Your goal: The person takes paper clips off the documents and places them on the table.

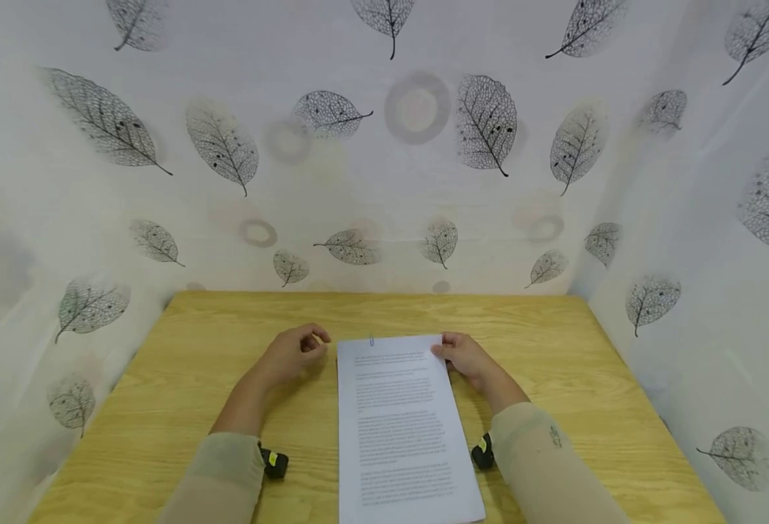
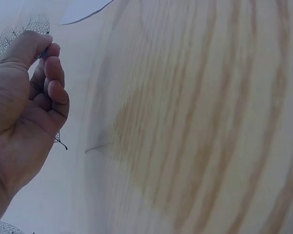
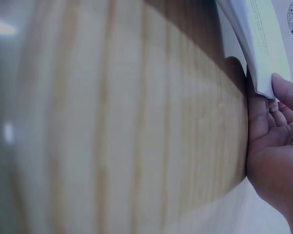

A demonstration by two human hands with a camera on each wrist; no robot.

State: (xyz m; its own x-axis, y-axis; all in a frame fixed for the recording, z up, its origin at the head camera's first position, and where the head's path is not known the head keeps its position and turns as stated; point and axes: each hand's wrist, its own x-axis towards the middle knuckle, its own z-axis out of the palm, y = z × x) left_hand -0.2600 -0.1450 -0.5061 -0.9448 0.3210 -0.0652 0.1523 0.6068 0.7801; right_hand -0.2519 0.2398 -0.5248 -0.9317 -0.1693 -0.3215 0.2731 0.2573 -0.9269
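Observation:
A stack of printed paper sheets (image 1: 397, 429) lies lengthwise on the table, with a paper clip (image 1: 371, 340) on its top edge. My right hand (image 1: 466, 356) pinches the stack's top right corner. In the right wrist view the thumb (image 3: 287, 92) is on top of the sheets (image 3: 259, 44) and the fingers are beneath. Just left of the stack's top left corner, my left hand (image 1: 296, 353) is held apart from the paper. A small blue thing (image 2: 43, 54) shows between its thumb and curled index finger in the left wrist view, mostly hidden by the fingertips.
The wood-grain table (image 1: 227, 327) runs back to a pale curtain (image 1: 384, 189) printed with leaves, which also hangs at both sides. A small black device (image 1: 274, 463) sits at the left wrist, another black device (image 1: 483, 453) at the right.

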